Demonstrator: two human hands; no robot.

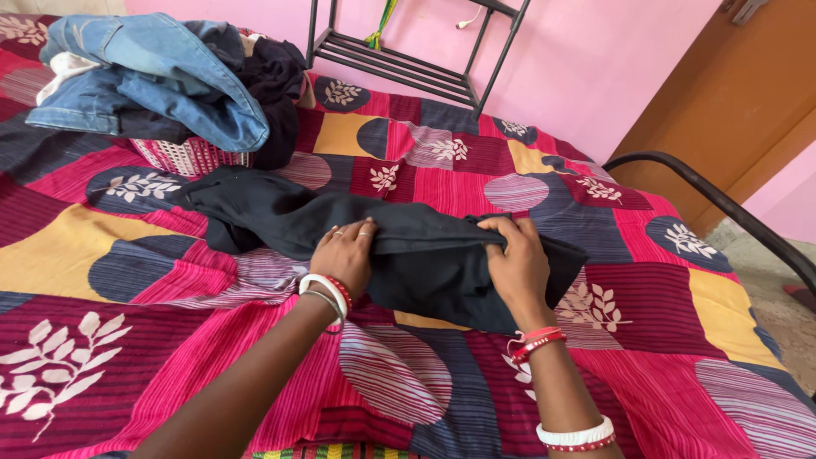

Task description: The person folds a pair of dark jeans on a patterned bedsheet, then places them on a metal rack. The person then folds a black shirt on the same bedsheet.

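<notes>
Both hands pinch a dark black cloth garment (pixel 425 255) on the bed; left hand (pixel 344 255) grip holding its fold. Right hand (pixel 518 263) grip clutches the edge; blue denim jeans (pixel 153 76) at ten o'clock.

black garment (pixel 425 246): matt soft cloth | bedspread (pixel 170 340): woven printed cotton | jeans (pixel 161 76): denim | rack (pixel 399 59): dark metal

A bedroom in a home; both hands, left hand (pixel 344 253) and right hand (pixel 517 265), rest on a bed spread (pixel 153 280) patterned in red, pink and yellow with leaf prints; beyond the left hand a pink basket (pixel 191 155) heaped with jeans (pixel 144 76); past the hands a black metal rack (pixel 408 51) against a pink wall (pixel 612 59); to the right, a wooden door (pixel 731 93).
</notes>
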